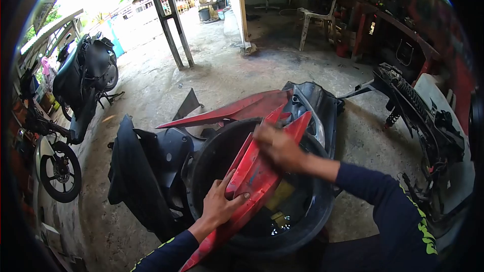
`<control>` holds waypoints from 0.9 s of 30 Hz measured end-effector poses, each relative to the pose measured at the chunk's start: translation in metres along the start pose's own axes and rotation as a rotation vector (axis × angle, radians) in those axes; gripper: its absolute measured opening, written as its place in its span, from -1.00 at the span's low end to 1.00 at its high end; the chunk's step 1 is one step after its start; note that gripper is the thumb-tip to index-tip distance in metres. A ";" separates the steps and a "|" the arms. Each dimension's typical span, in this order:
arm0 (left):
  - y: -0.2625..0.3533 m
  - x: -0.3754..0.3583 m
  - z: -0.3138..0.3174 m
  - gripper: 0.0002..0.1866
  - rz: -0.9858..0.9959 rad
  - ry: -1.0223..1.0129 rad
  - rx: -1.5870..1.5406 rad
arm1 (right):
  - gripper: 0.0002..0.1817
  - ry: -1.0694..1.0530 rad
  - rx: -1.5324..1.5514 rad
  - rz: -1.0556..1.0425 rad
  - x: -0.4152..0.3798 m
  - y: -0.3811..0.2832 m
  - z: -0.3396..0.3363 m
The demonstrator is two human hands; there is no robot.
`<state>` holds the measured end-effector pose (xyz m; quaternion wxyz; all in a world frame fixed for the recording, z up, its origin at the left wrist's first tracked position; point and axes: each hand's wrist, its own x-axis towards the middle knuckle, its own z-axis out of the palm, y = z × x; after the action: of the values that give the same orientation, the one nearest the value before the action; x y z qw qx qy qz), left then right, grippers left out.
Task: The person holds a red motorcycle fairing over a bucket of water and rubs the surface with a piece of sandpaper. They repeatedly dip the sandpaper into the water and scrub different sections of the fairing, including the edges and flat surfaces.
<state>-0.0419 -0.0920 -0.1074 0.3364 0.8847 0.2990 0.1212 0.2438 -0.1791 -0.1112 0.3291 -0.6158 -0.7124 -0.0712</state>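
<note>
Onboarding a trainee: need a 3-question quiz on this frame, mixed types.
1. True or false: both hands rest on the red panel.
2. The red panel lies over which thing? A) black tub B) white chair C) parked motorcycle
3. Fill in: the white plastic chair stands at the ____ of the view.

Key:
1. True: left hand on its lower edge, right hand on its upper part.
2. A
3. top
</note>
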 end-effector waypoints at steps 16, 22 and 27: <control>0.006 0.002 -0.003 -0.05 -0.056 -0.048 -0.037 | -0.62 0.116 -0.100 0.099 0.019 0.028 -0.004; 0.003 0.001 -0.005 -0.05 -0.057 -0.065 -0.009 | -0.61 0.045 0.024 -0.071 -0.010 -0.036 0.015; 0.000 0.009 -0.004 -0.04 -0.043 -0.043 -0.054 | -0.59 0.087 -0.065 0.128 0.020 0.027 0.008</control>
<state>-0.0364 -0.0847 -0.1042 0.3691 0.8711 0.3073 0.1028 0.2655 -0.1522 -0.1145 0.3434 -0.6667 -0.6539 -0.1000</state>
